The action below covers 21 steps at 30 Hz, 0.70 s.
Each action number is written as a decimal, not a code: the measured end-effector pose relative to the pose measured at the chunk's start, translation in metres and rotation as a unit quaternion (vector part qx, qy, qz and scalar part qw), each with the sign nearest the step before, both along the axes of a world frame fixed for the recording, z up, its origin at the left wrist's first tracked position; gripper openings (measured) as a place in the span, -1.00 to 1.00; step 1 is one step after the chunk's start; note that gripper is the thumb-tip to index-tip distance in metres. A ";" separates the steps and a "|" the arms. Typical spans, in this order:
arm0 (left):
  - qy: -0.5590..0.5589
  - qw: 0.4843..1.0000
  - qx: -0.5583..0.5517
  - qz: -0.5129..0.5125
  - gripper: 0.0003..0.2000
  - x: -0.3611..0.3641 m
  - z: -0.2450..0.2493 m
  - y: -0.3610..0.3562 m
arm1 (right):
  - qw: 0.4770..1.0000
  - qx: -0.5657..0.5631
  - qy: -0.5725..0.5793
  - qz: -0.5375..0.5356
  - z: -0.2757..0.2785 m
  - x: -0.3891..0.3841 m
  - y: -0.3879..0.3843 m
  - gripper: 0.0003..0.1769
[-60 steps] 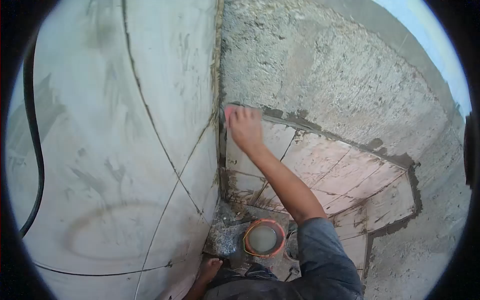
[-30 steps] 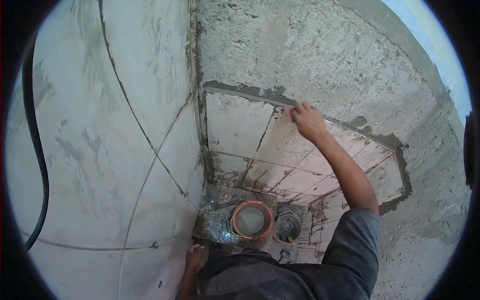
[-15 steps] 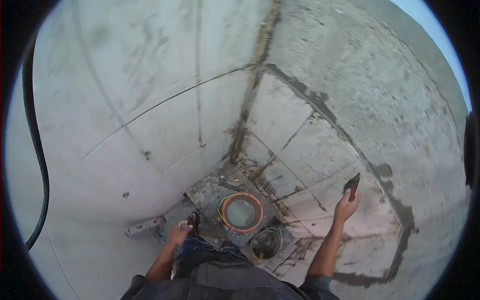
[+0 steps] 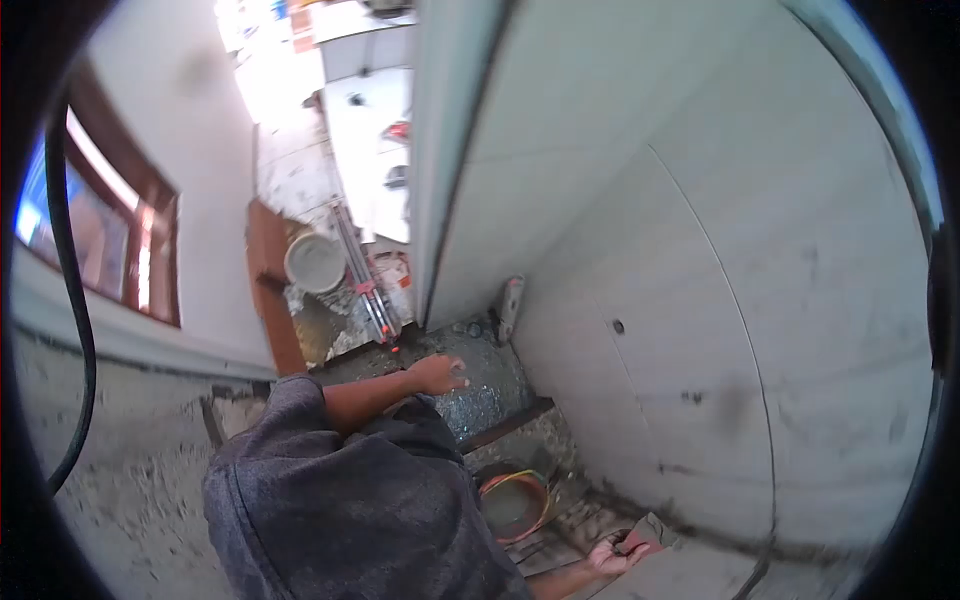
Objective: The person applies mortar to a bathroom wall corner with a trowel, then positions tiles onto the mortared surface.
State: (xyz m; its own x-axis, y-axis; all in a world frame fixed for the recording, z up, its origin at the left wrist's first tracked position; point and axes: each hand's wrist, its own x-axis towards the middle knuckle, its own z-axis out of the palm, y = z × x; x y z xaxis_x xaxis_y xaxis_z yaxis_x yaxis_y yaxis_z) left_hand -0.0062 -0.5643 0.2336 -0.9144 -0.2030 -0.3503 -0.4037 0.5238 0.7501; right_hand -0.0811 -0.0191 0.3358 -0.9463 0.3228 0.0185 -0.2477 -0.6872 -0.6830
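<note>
My left hand point(image 4: 438, 375) reaches out over the wet grey floor point(image 4: 490, 395), its fingers apart and nothing visible in them. Low in the view, my right hand point(image 4: 608, 555) grips a trowel point(image 4: 652, 532) with a flat grey blade and a reddish part by the fingers. That blade is close to the foot of the tiled wall. Between my body and the wall stands an orange-rimmed bucket point(image 4: 546, 492) holding greyish liquid, just up and left of the right hand.
A long narrow bar, perhaps a level point(image 4: 511, 308), leans in the corner by the tiled wall point(image 4: 690, 320). Beyond the doorway are a tile cutter point(image 4: 362, 275), a white bucket point(image 4: 315, 263) and a white table point(image 4: 375, 130). A brown-framed window point(image 4: 150, 240) is at left.
My view has swung left from the tiled corner to the doorway. My left hand has moved outward, and its fingers now show apart. The right hand still holds the trowel, now lower in view.
</note>
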 end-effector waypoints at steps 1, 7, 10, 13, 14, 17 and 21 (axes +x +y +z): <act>0.002 1.000 0.006 0.028 -0.43 0.012 -0.005 -0.012 | 1.000 0.006 0.002 0.028 0.013 -0.021 -0.027 -0.62; 0.068 0.967 0.068 0.236 -0.58 0.093 -0.037 -0.105 | 0.993 0.013 -0.102 0.057 0.060 -0.080 -0.175 -0.58; 0.068 0.903 -0.020 0.423 -0.61 0.085 -0.038 -0.191 | 0.990 0.027 -0.117 0.070 0.028 -0.096 -0.219 -0.54; 0.159 0.849 -0.152 0.480 -0.61 0.040 -0.002 -0.284 | 0.985 0.024 -0.106 0.136 0.014 -0.088 -0.265 -0.56; 0.144 0.840 -0.179 0.491 -0.60 0.021 0.006 -0.315 | 0.980 0.026 -0.147 0.128 0.013 -0.084 -0.282 -0.58; 0.067 0.845 -0.248 0.469 -0.57 -0.029 0.028 -0.378 | 0.978 -0.006 -0.176 0.107 0.005 -0.070 -0.309 -0.63; -0.070 0.875 -0.231 0.419 -0.52 -0.067 0.004 -0.424 | 0.989 -0.006 -0.129 0.069 -0.002 -0.046 -0.315 -0.52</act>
State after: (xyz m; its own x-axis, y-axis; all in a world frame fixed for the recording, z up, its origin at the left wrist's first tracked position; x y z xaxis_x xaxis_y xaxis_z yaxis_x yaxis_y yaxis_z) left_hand -0.0732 -0.9886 0.2372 -0.3313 -0.9313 -0.1514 -0.8626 0.2340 0.4485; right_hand -0.1267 -0.3337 0.3340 -0.9538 0.1892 -0.2333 0.0309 -0.7108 -0.7027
